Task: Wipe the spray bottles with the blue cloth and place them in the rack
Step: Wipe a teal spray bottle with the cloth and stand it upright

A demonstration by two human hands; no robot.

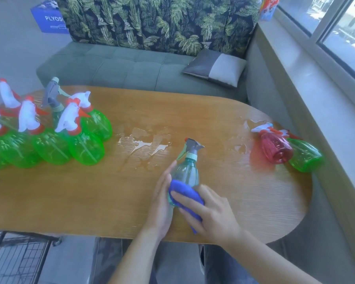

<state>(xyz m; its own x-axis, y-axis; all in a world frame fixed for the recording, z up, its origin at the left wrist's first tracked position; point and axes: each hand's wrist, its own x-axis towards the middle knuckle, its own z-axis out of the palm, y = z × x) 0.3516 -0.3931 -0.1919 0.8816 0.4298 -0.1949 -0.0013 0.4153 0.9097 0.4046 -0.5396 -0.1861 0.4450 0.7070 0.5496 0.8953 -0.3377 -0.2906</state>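
Both hands meet at the near middle of the wooden counter (pixel 70 197), working on one teal spray bottle (pixel 186 171) with a grey trigger head. The left hand (pixel 162 203) lies along the bottle's left side, fingers fairly straight and cupped against the plastic, steadying it from behind. The right hand (pixel 209 210) presses a bunched blue cloth (pixel 186 192) against the bottle's lower body, its fingers curled round the cloth with the thumb set near the bottle's right side. Beyond the hands, patches of spilled water (pixel 143 144) shine on the wood. Far to the left of the hands stands a tight cluster of green spray bottles (pixel 84 148) with white and red trigger heads, and one grey-headed bottle (pixel 52 97) rises among them at the back. Well to the right of the hands, at the counter's rounded end, a red spray bottle (pixel 276 148) lies on its side, touching a green spray bottle (pixel 305 156) that also lies tipped over beside it. Below and left of the hands, past the counter's near edge, a black wire rack (pixel 19 261) sits on the floor.
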